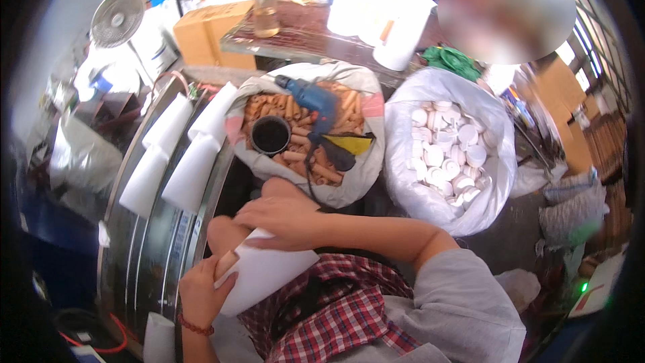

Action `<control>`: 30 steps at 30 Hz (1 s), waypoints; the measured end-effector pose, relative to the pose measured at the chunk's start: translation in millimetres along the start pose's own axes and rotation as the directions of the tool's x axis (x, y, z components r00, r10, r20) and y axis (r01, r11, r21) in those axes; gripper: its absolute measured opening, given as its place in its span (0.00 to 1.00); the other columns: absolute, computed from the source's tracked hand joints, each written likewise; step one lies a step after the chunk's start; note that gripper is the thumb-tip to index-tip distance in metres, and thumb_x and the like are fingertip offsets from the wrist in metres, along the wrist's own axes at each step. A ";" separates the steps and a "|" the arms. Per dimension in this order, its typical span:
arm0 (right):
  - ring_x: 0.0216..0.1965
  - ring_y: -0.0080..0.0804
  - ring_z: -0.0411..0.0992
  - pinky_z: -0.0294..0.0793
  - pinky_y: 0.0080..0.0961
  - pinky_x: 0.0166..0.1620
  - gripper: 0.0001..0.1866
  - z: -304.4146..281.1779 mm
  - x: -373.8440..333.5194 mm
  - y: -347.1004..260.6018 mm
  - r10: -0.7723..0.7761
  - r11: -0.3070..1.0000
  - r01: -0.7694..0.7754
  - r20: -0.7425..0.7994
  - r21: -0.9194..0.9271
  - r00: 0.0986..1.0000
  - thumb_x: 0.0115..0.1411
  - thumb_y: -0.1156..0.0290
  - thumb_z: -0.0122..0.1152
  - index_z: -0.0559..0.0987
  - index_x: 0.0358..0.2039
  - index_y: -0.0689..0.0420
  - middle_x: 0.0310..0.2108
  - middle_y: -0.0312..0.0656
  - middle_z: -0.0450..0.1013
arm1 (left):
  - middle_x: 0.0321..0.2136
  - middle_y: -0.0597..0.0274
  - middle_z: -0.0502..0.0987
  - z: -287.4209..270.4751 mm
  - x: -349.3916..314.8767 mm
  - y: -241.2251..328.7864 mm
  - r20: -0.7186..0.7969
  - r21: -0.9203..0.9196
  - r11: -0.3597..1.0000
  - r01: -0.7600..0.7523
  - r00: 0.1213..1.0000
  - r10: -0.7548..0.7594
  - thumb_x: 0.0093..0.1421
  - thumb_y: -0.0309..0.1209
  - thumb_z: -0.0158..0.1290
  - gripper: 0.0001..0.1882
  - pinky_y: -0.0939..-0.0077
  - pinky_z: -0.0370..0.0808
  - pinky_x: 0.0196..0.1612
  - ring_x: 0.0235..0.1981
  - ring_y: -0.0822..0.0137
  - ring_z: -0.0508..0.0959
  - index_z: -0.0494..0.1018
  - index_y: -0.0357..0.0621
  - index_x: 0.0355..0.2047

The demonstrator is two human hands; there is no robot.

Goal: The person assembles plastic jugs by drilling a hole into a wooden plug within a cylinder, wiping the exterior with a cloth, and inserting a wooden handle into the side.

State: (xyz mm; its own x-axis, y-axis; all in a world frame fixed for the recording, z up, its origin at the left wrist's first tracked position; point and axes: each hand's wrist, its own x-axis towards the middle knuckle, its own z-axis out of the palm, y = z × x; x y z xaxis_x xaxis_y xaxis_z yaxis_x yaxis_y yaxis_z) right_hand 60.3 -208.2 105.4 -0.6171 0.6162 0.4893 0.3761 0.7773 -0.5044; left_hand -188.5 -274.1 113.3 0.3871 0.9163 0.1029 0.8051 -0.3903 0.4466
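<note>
A white roll point(269, 272) of soft sheet rests slanted across my lap, its surface smooth and plain. A short tan tube point(227, 266) shows at the roll's upper left end. My left hand point(205, 289), a red bracelet at its wrist, grips the tube and the roll's edge between thumb and fingers. My right hand point(282, 223) reaches across from the right and lies over the roll's upper edge with its fingers curled; its fingertips are partly hidden and a little blurred.
Ahead stands a sack point(373, 94) of tan tubes, with a blue power drill point(312, 99) and a dark round cup point(271, 135) on them. A plastic bag point(500, 181) of white discs is to its right. White rolls point(146, 181) lie on a metal surface at left.
</note>
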 end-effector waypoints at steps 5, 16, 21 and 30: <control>0.45 0.44 0.70 0.70 0.32 0.47 0.17 -120.5 -141.7 48.1 0.466 0.801 -0.527 -0.256 -0.286 0.847 0.52 0.70 0.63 0.73 0.43 0.57 0.43 0.46 0.70 | 0.25 0.50 0.75 8.8 28.8 3.7 0.116 0.052 0.998 0.027 0.993 -0.033 0.54 0.39 0.55 0.13 0.59 0.71 0.29 0.27 0.47 0.76 0.72 0.43 0.33; 0.46 0.49 0.70 0.71 0.38 0.49 0.27 -325.6 -403.8 99.3 0.871 -0.328 -0.795 -0.489 -0.511 -0.046 0.40 0.55 0.65 0.78 0.38 0.61 0.43 0.54 0.70 | 0.25 0.70 0.68 -10.2 60.3 -43.5 -0.135 -0.834 0.486 0.260 0.759 -0.637 0.64 0.40 0.45 0.14 0.82 0.66 0.26 0.24 0.75 0.69 0.66 0.40 0.34; 0.47 0.49 0.69 0.71 0.38 0.50 0.30 -317.2 -435.3 139.7 0.861 -0.329 -0.740 -0.508 -0.587 0.020 0.38 0.52 0.67 0.77 0.38 0.63 0.46 0.57 0.68 | 0.30 0.69 0.69 24.9 63.1 -79.0 0.039 -0.997 -0.077 -0.010 0.793 -0.608 0.61 0.33 0.47 0.05 0.80 0.68 0.36 0.32 0.77 0.69 0.66 0.46 0.34; 0.52 0.52 0.66 0.68 0.39 0.53 0.38 -318.1 -344.6 104.6 0.839 -0.378 -0.604 -0.535 -0.702 0.097 0.38 0.51 0.70 0.73 0.45 0.65 0.48 0.57 0.66 | 0.38 0.56 0.74 69.3 49.7 -70.1 0.030 -0.874 -0.362 -0.325 0.706 -0.707 0.59 0.32 0.50 0.09 0.62 0.76 0.41 0.42 0.61 0.75 0.68 0.42 0.39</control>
State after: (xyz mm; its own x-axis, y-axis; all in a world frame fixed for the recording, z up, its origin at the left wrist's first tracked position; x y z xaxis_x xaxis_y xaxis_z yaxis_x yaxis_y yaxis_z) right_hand 532.2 -298.8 110.4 0.6258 0.7799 0.0047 0.7156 -0.5766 0.3944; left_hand -194.5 -207.4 25.6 -0.2824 0.9206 -0.2698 -0.8096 -0.0778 0.5818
